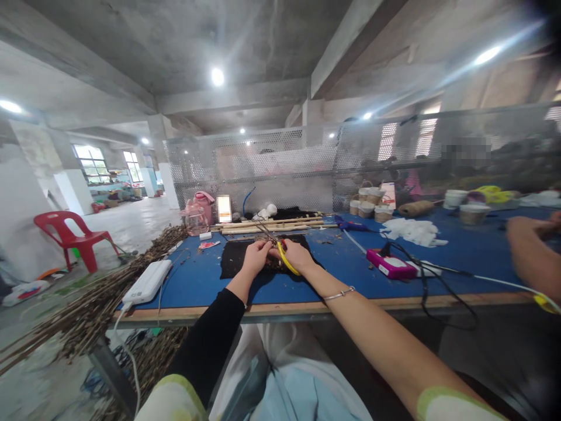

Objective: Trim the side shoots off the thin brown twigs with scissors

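My right hand (298, 257) is closed around a pair of yellow-handled scissors (287, 261), whose blades point up and away to the left. Close beside it, my left hand (256, 257) is pinched at the fingertips; what it holds there is too small to make out. Both hands are over a black cloth (231, 261) spread on the blue tabletop. Brown dry scraps (275, 263) lie on the cloth under my fingers.
Bamboo sticks (272, 225) lie behind the cloth. A white power bank (151, 282) and bundled dry stalks (118, 278) are at left. A magenta box (391, 264) with cables and white tissue (414, 231) are at right, near another person's arm (532, 251).
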Demonstrator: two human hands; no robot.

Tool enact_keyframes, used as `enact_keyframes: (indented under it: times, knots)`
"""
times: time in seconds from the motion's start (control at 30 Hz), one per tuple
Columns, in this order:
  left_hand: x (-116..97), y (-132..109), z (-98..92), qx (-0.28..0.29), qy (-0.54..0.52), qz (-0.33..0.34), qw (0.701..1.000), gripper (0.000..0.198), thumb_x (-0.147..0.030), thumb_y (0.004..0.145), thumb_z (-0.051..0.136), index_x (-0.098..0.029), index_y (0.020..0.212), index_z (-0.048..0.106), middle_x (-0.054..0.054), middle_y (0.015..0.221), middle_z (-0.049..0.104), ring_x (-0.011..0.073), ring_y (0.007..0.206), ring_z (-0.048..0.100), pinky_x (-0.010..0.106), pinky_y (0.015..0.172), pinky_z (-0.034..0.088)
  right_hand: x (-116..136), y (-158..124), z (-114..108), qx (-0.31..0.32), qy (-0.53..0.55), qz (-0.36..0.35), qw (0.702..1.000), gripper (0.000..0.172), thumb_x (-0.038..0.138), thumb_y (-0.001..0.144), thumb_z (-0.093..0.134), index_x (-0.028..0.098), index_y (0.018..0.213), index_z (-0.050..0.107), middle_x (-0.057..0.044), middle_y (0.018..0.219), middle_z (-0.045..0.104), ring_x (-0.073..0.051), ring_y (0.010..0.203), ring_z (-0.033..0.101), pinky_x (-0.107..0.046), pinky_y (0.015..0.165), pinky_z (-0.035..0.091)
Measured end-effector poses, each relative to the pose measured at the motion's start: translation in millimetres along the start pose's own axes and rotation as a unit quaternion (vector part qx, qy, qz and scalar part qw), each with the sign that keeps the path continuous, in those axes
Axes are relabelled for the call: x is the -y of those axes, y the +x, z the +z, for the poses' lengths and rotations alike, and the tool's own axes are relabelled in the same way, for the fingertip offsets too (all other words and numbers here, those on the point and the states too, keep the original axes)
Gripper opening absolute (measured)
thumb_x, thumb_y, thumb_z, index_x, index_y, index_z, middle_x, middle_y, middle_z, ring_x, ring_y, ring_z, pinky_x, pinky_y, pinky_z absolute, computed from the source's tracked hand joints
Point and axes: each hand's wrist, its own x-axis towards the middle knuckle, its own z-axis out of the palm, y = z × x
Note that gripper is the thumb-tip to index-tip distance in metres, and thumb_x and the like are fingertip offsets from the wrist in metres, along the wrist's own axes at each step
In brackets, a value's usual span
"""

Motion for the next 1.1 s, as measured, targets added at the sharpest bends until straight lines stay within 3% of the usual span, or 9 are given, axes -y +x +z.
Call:
enact_keyframes:
  times: [0.27, 0.43, 1.1]
  knots:
    - [7.5, 4.7, -1.8, 0.015, 0.048, 0.018, 0.999, 0.03, -0.039, 0.072, 0.053, -0.012, 0.075, 0.066, 0.0, 0.052, 0.056, 0.0071, 0.041, 0.046, 0.018, 0.041, 0.038, -3.2, 0.7, 2.5, -0.028, -0.013, -0.012, 0.999, 0.065, 0.072, 0.065, 0.047, 0.017, 0.1, 0.05, -0.012, 0.096, 0.062, -0.025, 0.09, 0.059, -0.029, 0.072, 0.039]
    - [9.8, 5.1, -2.8, 0.03, 0.062, 0.022, 0.997, 0.032, -0.042, 0.072, 0.053, -0.012, 0.071, 0.066, 0.0, 0.051, 0.056, 0.008, 0.041, 0.046, 0.019, 0.041, 0.038, -2.9, -0.3, 2.4, -0.051, -0.021, -0.028, 0.998, 0.065, 0.07, 0.064, 0.05, 0.015, 0.099, 0.048, -0.014, 0.097, 0.061, -0.025, 0.093, 0.058, -0.03, 0.074, 0.039]
    - [-4.8, -1.4, 0.2, 0.007, 0.03, -0.034, 0.999, 0.028, -0.037, 0.073, 0.057, -0.013, 0.083, 0.067, 0.001, 0.052, 0.058, 0.0075, 0.044, 0.049, 0.017, 0.04, 0.035, -1.4, 2.0, 1.3, 0.013, -0.003, 0.01, 1.0, 0.062, 0.073, 0.067, 0.041, 0.02, 0.094, 0.059, -0.012, 0.091, 0.065, -0.027, 0.085, 0.061, -0.03, 0.067, 0.043]
